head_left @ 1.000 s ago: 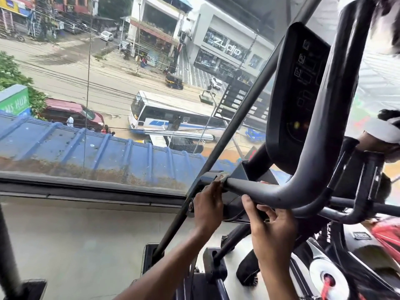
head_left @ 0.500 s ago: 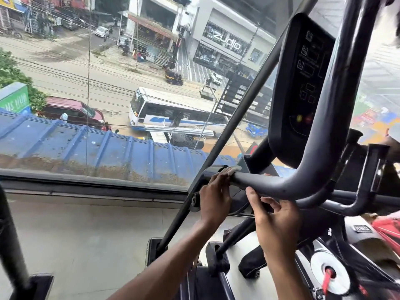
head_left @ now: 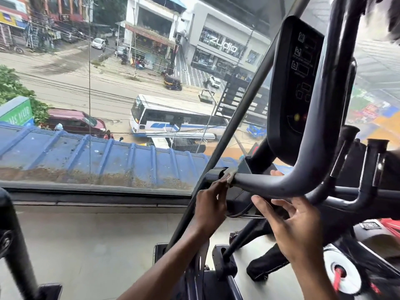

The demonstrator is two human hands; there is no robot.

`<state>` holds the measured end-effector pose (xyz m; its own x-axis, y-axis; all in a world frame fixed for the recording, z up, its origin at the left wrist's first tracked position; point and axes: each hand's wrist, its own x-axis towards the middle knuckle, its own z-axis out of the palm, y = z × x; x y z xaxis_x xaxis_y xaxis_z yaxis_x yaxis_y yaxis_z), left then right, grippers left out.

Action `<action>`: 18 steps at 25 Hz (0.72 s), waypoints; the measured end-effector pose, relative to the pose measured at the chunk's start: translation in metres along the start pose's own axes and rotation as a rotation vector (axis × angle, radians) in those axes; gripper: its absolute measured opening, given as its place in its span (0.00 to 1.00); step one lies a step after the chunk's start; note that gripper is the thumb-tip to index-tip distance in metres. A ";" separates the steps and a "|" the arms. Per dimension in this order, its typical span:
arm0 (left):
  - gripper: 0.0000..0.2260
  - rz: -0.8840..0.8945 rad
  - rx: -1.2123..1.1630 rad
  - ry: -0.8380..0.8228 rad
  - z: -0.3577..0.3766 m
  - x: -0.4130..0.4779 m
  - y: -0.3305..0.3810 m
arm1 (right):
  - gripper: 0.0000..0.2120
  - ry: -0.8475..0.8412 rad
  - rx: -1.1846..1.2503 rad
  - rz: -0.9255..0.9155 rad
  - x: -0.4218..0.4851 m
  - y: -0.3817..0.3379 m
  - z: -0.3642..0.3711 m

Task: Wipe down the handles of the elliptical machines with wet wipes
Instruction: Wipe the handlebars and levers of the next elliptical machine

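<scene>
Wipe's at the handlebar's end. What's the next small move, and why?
Probably slide the left hand and its wet wipe rightward along the handlebar toward the bend. The wipe covers only the bar's open tip, and the whole run beyond it is bare.

The scene is lit by flat, overcast daylight through the large window. The dark handle and console are seen in near silhouette against it. Straight lines are bowed by wide-angle distortion near the edges, and the lower right corner is smeared by motion blur.
</scene>
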<state>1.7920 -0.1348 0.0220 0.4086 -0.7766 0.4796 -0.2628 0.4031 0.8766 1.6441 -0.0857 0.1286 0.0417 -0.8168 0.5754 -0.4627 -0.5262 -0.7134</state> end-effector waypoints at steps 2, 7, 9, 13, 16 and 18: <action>0.15 0.092 -0.125 0.035 0.000 -0.008 0.025 | 0.19 0.109 0.087 -0.077 -0.007 -0.010 -0.003; 0.13 0.111 -0.157 0.124 0.011 -0.025 0.035 | 0.19 0.305 0.141 -0.178 -0.014 -0.018 0.017; 0.08 -0.179 -0.297 0.187 0.018 -0.016 0.019 | 0.19 0.306 0.169 -0.178 -0.013 -0.017 0.018; 0.11 -0.359 -0.472 0.254 0.022 -0.016 0.040 | 0.21 0.263 0.118 -0.175 -0.013 -0.017 0.008; 0.09 -0.165 -0.482 0.163 0.010 -0.029 0.065 | 0.20 0.248 0.087 -0.170 -0.012 -0.020 0.005; 0.09 -0.127 -0.353 0.143 0.008 -0.027 0.054 | 0.20 0.271 0.082 -0.174 -0.011 -0.022 0.006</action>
<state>1.7602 -0.0962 0.0562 0.5429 -0.7654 0.3457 0.1035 0.4695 0.8769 1.6594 -0.0663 0.1354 -0.1286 -0.6258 0.7693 -0.3961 -0.6788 -0.6184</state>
